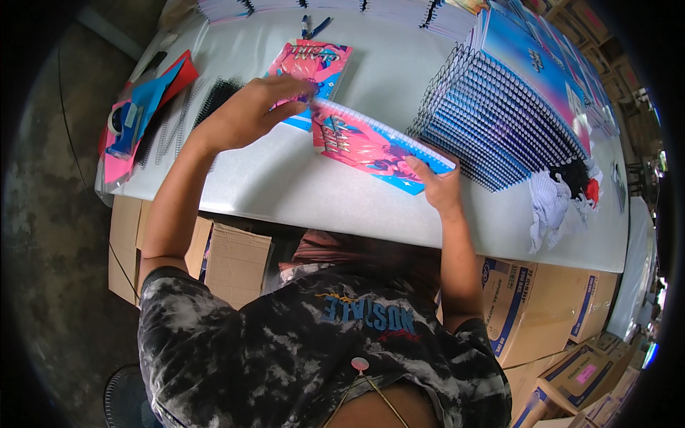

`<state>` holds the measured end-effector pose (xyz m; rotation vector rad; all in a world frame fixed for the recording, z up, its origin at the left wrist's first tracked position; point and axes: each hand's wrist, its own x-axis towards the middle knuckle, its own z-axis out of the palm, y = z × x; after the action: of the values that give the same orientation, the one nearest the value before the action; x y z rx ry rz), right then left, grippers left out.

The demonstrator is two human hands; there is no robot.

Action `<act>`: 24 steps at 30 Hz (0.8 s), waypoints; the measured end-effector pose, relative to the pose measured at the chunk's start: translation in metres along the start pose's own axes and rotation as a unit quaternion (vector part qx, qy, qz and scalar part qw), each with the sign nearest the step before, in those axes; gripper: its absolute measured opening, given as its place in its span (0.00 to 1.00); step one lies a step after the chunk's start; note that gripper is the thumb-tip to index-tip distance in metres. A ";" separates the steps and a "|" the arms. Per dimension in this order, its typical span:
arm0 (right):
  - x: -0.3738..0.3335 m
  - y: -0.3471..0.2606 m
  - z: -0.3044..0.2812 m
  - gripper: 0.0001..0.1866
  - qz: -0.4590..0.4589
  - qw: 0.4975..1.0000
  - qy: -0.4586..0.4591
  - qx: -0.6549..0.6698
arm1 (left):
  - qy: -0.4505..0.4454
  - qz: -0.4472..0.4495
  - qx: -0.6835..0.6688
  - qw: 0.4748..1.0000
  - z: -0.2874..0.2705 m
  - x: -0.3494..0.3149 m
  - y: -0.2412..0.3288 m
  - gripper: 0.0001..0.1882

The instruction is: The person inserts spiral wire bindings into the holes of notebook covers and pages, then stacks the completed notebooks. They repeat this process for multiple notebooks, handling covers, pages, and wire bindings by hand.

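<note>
A person works at a white table (342, 192), seen from above. Toward the table's left end lie pink and blue cover sheets (135, 114) beside loose black spiral coils (214, 96). The left hand (250, 110) pinches the upper corner of a pink-and-blue notebook (371, 146) at its spiral edge, fingertips closed on it. Behind that hand a matching cover (314, 64) lies flat on the table. The right hand (439, 185) grips the notebook's lower right corner, holding it tilted just above the table's middle. Right of the notebook stands a fanned stack of spiral-bound notebooks (499, 121), then crumpled cloths (564, 192). Cardboard boxes (528, 299) sit under the table.
</note>
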<state>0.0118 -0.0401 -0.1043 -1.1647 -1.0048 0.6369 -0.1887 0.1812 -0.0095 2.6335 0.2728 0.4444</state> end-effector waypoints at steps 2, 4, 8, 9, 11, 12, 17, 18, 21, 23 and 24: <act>-0.003 0.003 -0.003 0.12 -0.010 0.998 -0.021 -0.059 | -0.035 -0.043 0.058 0.997 -0.007 0.004 0.013 0.09; -0.004 0.004 0.001 0.12 -0.050 0.996 -0.017 -0.076 | -0.024 0.001 0.204 0.979 -0.005 0.009 0.021 0.11; -0.008 -0.002 0.006 0.13 -0.087 0.989 -0.033 -0.111 | 0.082 0.108 0.271 0.953 0.008 0.004 0.018 0.12; -0.009 -0.002 0.006 0.14 -0.096 0.988 -0.033 -0.116 | 0.046 0.090 0.274 0.956 0.003 0.006 0.024 0.12; -0.011 0.005 0.005 0.17 -0.126 0.980 -0.035 -0.150 | -0.026 0.052 0.281 0.958 -0.004 0.009 0.034 0.12; -0.012 0.007 0.006 0.18 -0.134 0.979 -0.029 -0.149 | 0.038 0.097 0.292 0.951 0.000 0.009 0.032 0.11; -0.015 0.007 0.010 0.19 -0.152 0.977 -0.026 -0.147 | -0.053 0.077 0.297 0.950 -0.002 0.002 0.025 0.20; -0.016 0.005 0.013 0.19 -0.153 0.977 -0.021 -0.149 | -0.069 0.046 0.321 0.943 -0.002 0.004 0.027 0.24; -0.019 0.006 0.016 0.20 -0.176 0.971 -0.010 -0.160 | 0.212 0.100 0.376 0.896 0.012 0.002 0.032 0.39; -0.021 0.005 0.023 0.20 -0.201 0.967 -0.014 -0.153 | 0.216 0.095 0.341 0.910 0.054 -0.026 -0.002 0.53; -0.023 0.004 0.029 0.19 -0.204 0.963 -0.006 -0.175 | 0.166 0.097 0.296 0.936 0.090 -0.053 -0.014 0.54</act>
<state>-0.0234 -0.0453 -0.1134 -1.2059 -1.3586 0.1386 -0.2072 0.1433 -0.1063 3.1776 0.2866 1.0161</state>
